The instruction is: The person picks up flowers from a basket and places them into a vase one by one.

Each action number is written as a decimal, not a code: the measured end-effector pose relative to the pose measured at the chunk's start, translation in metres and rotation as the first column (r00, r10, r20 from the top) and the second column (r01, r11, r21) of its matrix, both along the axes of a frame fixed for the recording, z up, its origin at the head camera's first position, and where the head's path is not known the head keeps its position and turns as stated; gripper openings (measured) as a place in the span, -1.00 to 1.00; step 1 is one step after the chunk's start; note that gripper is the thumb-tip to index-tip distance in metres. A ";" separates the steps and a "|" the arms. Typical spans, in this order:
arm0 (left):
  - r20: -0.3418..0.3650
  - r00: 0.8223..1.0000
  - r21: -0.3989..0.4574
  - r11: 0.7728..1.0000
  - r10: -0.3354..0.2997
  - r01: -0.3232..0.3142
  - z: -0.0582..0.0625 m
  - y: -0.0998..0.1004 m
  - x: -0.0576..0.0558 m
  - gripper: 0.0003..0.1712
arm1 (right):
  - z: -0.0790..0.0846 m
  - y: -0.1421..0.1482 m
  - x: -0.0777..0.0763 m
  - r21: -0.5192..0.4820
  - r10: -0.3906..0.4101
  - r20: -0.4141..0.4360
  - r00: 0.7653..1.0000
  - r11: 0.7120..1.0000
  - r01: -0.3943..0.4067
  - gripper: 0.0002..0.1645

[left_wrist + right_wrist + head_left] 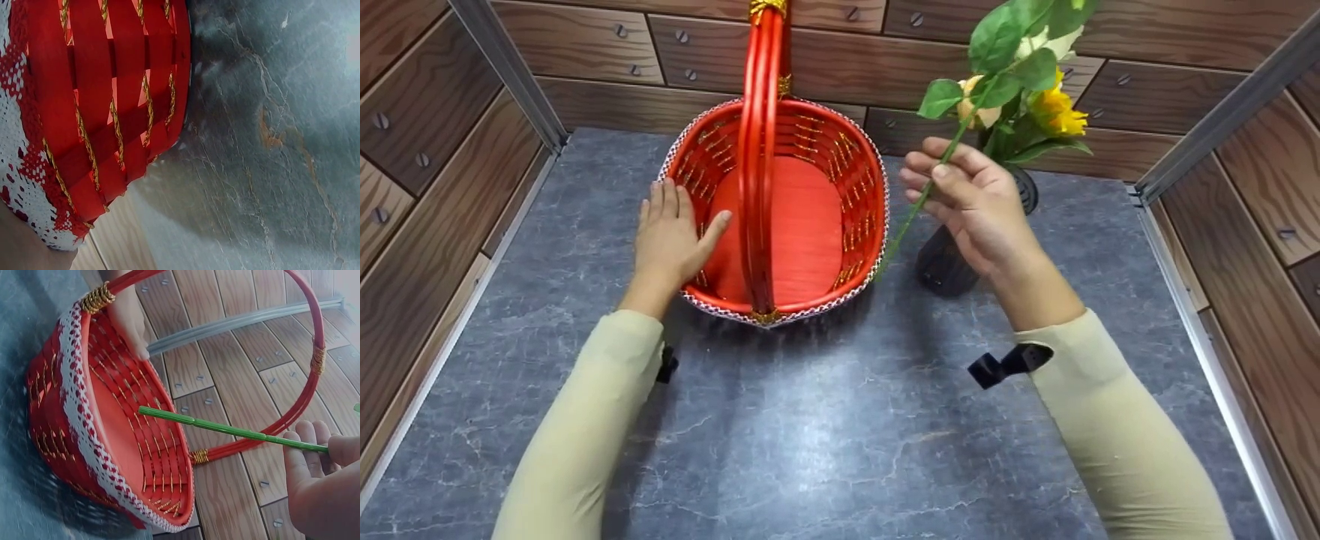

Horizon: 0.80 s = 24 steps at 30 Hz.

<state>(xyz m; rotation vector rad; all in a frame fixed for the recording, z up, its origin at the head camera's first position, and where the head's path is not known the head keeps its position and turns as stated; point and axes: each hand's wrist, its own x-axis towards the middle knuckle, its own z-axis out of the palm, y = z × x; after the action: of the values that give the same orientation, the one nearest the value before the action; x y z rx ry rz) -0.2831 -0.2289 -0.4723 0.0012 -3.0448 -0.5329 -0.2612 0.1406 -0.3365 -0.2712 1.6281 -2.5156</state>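
A red woven basket (pixel 810 247) with a tall arched handle and a lace-trimmed rim stands on the grey surface. My left hand (pixel 666 236) rests on its left rim, fingers straight and thumb reaching over the inside. The right hand (pixel 971 199) pinches the green stem of an artificial flower (pixel 958 135) between thumb and fingers, to the right of the basket. In the right wrist view, the cut end of that stem (pixel 225 428) points toward the basket. Leaves and other blooms overlap at the stem's top, so which bloom it carries is unclear.
Behind the right hand stands a dark vase (pixel 949 262), partly hidden, with a yellow flower (pixel 1057 109) and leaves above it. Wood-patterned panels (pixel 585 97) with metal edge strips (pixel 1207 277) enclose the marbled grey surface (pixel 810 427).
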 end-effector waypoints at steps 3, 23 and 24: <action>-0.001 1.000 0.000 1.000 0.000 0.000 -0.001 -0.001 0.000 0.16 | -0.001 0.006 0.000 0.006 -0.008 -0.001 1.000 1.000 0.008 -0.67; -0.007 1.000 0.017 1.000 0.002 -0.001 0.001 0.000 0.001 0.15 | 0.028 0.065 -0.004 -0.144 -0.174 0.029 0.984 0.974 0.177 -0.67; -0.008 1.000 0.020 1.000 0.001 -0.001 0.001 0.000 0.001 0.15 | 0.030 0.068 -0.004 -0.157 -0.181 0.029 0.983 0.970 0.183 -0.67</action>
<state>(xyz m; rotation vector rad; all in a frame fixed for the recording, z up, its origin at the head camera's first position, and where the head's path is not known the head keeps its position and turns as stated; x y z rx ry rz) -0.2824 -0.2285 -0.4717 0.0020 -3.0318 -0.5617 -0.2657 0.2082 -0.3062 -0.1230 1.5121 -2.7826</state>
